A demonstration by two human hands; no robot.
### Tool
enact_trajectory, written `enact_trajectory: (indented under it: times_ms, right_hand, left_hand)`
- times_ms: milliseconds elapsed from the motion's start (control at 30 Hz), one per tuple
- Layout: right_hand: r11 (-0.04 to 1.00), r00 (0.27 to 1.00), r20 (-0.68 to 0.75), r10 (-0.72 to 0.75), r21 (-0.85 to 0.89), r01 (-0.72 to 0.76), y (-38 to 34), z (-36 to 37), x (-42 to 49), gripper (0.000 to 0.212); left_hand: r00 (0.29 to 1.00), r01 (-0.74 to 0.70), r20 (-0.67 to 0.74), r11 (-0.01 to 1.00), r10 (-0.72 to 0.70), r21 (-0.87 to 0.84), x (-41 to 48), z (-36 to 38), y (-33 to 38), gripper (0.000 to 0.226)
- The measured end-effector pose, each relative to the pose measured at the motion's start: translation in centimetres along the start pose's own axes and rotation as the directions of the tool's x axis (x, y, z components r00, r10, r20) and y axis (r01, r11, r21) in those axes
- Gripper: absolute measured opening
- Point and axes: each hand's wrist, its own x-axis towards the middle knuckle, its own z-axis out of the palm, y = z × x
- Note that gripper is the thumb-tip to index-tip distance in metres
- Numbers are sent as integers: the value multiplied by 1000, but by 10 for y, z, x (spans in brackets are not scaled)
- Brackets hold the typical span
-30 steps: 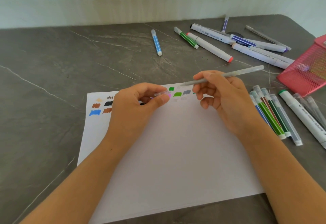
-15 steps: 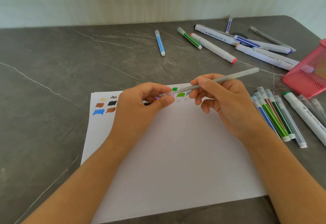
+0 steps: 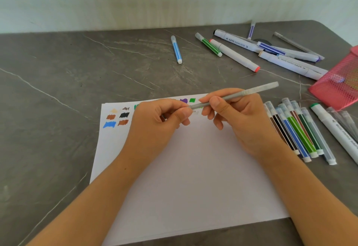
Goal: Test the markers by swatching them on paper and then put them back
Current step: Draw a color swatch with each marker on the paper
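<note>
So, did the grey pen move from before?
Yes. Judged against the green swatch on the paper, the grey pen slid left, toward the left hand, which now pinches its front end.

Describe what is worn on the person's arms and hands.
Nothing is worn. The left hand and right hand are bare, with no gloves, rings or watch in view. The left forearm and right forearm show no sleeve up to the picture's edge.
</note>
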Motion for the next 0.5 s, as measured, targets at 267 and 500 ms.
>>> enact_trajectory:
  times_ms: [267,500]
  right_hand:
    - [999,999,16,-37,-24,38,3,3,0,17]
    - [997,997,33,-71,-35,72,6,4,0,15]
  left_hand:
    - [999,-34,42,999,32,40,0,-1,-1,13]
    - [996,-31,87,999,30,15,0,-3,-2,16]
